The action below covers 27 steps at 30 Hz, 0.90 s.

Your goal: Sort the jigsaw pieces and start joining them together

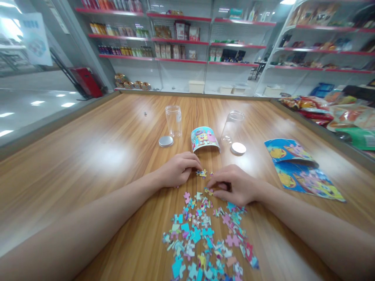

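The wooden counter (96,156) ran broad and bare on the left, which left room for sorting. At the right lay two cartoon picture sheets (301,171), face up where they could be looked at. The loose puzzle pieces (202,238) were spread flat in a near heap, so each could be seen. Farther off stood one clear jar (174,120) upright and another (232,125) tilted, their lids (166,141) off beside them, with a curled label (204,138) between. The left hand (178,169) had its fingers clenched on a small joined cluster (201,173), steadying it. The right hand (234,185) pinched a single piece (209,191) just beside that cluster.
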Tool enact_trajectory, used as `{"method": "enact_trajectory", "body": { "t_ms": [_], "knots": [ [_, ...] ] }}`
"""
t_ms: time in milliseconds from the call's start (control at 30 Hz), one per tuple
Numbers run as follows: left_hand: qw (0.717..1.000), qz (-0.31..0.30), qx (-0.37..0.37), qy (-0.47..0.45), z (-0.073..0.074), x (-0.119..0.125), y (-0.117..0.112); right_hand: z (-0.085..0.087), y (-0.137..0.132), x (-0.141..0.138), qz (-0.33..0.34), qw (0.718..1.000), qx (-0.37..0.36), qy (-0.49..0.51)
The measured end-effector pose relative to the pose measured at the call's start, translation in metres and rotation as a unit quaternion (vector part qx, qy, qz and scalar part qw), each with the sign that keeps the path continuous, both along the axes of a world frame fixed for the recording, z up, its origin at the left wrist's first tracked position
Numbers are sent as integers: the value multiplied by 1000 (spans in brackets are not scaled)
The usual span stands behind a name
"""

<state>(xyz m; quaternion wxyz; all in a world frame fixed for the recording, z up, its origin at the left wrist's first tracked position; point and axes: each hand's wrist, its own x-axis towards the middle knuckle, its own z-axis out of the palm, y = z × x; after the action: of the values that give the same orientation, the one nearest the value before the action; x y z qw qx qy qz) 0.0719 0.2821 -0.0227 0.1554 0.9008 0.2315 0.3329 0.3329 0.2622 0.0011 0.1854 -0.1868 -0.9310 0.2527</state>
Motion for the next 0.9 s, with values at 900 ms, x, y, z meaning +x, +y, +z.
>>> {"method": "enact_trajectory", "body": {
  "t_ms": [900],
  "knots": [
    [998,-60,-5,1,6,0,-5,-12,0,-8,-139,989,-43,-3]
  ]
}}
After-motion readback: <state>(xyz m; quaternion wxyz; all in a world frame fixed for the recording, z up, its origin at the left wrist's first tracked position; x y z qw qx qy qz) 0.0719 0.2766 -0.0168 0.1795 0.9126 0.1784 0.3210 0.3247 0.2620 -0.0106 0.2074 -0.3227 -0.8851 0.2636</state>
